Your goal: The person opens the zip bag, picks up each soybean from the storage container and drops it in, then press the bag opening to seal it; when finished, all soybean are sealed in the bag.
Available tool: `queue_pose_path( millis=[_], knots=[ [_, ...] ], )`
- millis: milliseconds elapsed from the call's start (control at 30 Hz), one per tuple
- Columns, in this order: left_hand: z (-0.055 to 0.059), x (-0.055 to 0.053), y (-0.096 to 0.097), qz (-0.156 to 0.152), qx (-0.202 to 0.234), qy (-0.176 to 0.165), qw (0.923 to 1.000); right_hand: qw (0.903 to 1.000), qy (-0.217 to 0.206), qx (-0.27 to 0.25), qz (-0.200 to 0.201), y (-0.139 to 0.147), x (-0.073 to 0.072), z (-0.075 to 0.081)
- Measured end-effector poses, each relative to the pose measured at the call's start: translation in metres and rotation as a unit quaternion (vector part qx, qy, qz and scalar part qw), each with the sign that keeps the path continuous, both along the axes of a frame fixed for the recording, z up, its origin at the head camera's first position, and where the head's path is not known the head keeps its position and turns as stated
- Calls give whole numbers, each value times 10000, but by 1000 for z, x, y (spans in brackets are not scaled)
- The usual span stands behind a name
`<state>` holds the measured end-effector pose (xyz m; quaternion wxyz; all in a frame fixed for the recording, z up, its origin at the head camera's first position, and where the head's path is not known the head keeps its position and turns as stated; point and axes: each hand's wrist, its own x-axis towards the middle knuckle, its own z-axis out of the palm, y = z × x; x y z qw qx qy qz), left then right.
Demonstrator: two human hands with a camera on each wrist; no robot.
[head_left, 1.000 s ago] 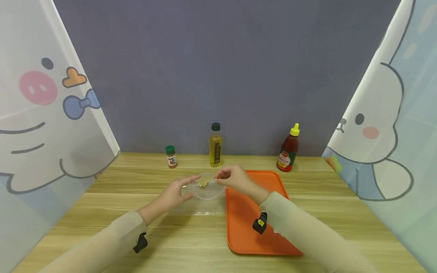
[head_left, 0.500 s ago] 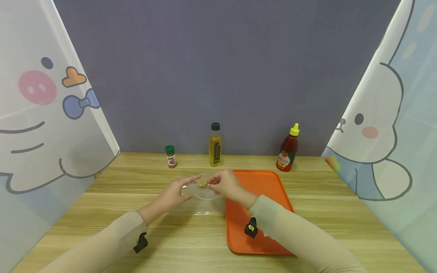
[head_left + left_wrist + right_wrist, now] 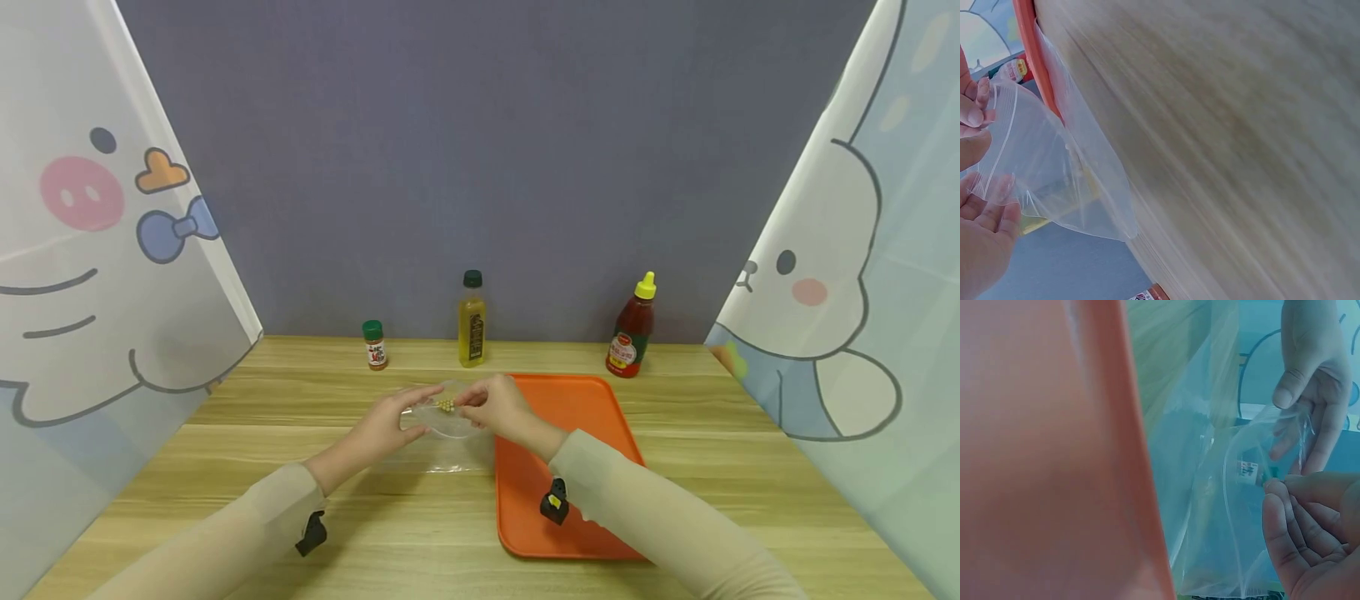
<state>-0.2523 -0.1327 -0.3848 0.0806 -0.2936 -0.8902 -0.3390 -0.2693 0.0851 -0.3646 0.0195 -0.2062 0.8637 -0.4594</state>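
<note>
A clear plastic zip bag point(image 3: 448, 427) hangs between my two hands, its mouth spread apart. My left hand point(image 3: 384, 423) holds the left side of the mouth, thumb and fingers apart; in the right wrist view its fingers show behind the plastic. At the other side my right hand point(image 3: 497, 408) pinches with thumb and fingertips at the bag's edge; its exact hold is partly hidden. Several small round yellowish balls point(image 3: 446, 406) show at the bag's mouth in the head view; I cannot tell what they are. The left wrist view shows the zip bag point(image 3: 1047, 169) thin and see-through.
An orange tray point(image 3: 573, 408) lies under and beside my right forearm. Along the back of the wooden table point(image 3: 390, 533) stand a green-capped spice jar point(image 3: 376, 346), a bottle of yellow oil point(image 3: 472, 325) and a red sauce bottle point(image 3: 631, 337). A dark panel stands behind them.
My right hand has moved left and slightly down, so the bag's mouth looks narrower than one second ago. The left hand has stayed in place. Little differs over the last half second.
</note>
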Motion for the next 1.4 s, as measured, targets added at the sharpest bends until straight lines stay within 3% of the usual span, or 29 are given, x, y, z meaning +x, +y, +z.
queue_pose_path(
  millis=[267,567,767,1100,1233,1400],
  knots=[
    [-1,0,-3,23,51,-17,10000,9992,-74,-313,-229,18,-2,8],
    [0,2,-10,41,140,-296,9995,9969,-353,-509,-488,62,-7,12],
    [-1,0,-15,23,103,-318,9994,9967,-596,-98,-545,93,-10,5],
    [-1,-1,-16,144,253,-242,9993,9916,-611,838,-767,123,-14,-10],
    [-2,-2,-18,133,293,-184,9993,9891,-842,879,-828,130,-10,-18],
    [-1,-4,-19,56,366,-240,9990,9860,-1346,506,-844,137,-6,-27]
  ],
)
